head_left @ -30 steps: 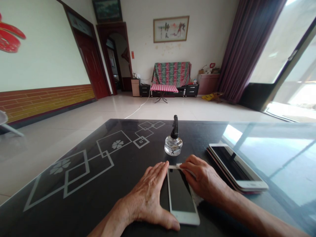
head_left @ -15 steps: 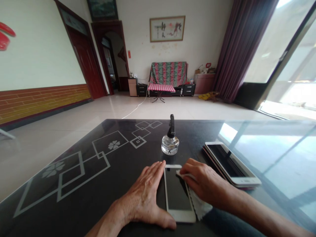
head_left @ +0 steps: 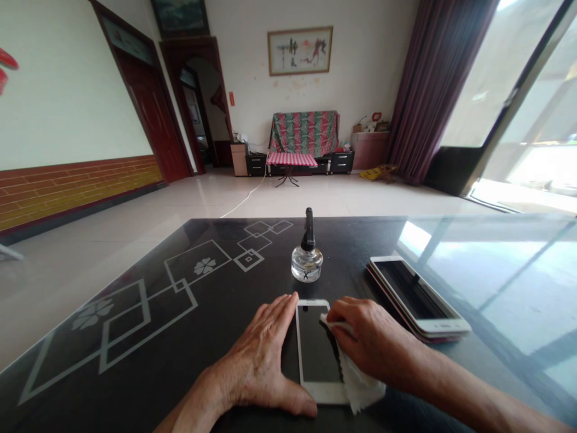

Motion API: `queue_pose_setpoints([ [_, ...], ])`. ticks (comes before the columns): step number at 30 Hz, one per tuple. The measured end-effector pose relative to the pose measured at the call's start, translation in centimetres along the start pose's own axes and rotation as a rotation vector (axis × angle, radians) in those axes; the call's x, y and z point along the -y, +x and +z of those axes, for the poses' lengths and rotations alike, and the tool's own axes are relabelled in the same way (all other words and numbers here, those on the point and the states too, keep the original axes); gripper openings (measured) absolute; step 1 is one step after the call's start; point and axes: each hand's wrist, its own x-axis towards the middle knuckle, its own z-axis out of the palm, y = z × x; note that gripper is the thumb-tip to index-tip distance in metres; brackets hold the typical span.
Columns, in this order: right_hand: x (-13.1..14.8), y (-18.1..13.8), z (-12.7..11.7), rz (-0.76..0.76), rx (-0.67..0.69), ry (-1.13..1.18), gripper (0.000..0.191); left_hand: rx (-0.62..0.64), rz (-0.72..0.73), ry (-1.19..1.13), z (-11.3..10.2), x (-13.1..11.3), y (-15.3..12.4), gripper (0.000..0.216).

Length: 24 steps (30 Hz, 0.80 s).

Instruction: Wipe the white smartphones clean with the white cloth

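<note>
Head view: right fingers (head_left: 343, 313) clamp crinkled white cloth (head_left: 363, 385) on glossy phone (head_left: 317, 349); left fingers (head_left: 287, 316) and thumb (head_left: 297, 400) apart.

One white phone (head_left: 318, 346), face up on a dark, silver-patterned worktop (head_left: 216, 319), left hand (head_left: 261, 352) spread along its left edge; one white tissue (head_left: 360, 382), gripped by the right hand (head_left: 367, 334) over its right side. One clear spray bottle (head_left: 307, 265), black-headed, upright beyond the phone. One second white phone (head_left: 417, 291), stacked on a reddish-edged item, right; one framed picture (head_left: 300, 51), far wall.

Two hands (head_left: 256, 355) (head_left: 376, 340), two phone screens (head_left: 315, 349) (head_left: 412, 288), one cloth (head_left: 360, 385), one spray bottle (head_left: 307, 263), one table (head_left: 225, 307).
</note>
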Motion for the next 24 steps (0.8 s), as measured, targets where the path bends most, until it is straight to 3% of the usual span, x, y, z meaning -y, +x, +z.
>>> queue_pose_setpoints([
  [10,3.2,-2.7,-1.8,-0.065,0.240,-0.112,0.014,0.014,-0.027,0.029,0.0,-0.1,0.1,0.140],
  [16,4.5,-4.4,-2.6,-0.188,0.161,-0.106,0.017,0.012,-0.024,0.003,0.1,0.0,0.1,0.139],
  [21,3.3,-1.9,-1.1,-0.170,0.199,-0.129,0.014,-0.003,-0.003,0.000,0.2,0.2,0.1,0.137],
  [24,2.1,-0.3,-0.4,-0.166,0.079,-0.148,0.021,-0.014,0.012,-0.002,0.3,0.3,0.1,0.137],
])
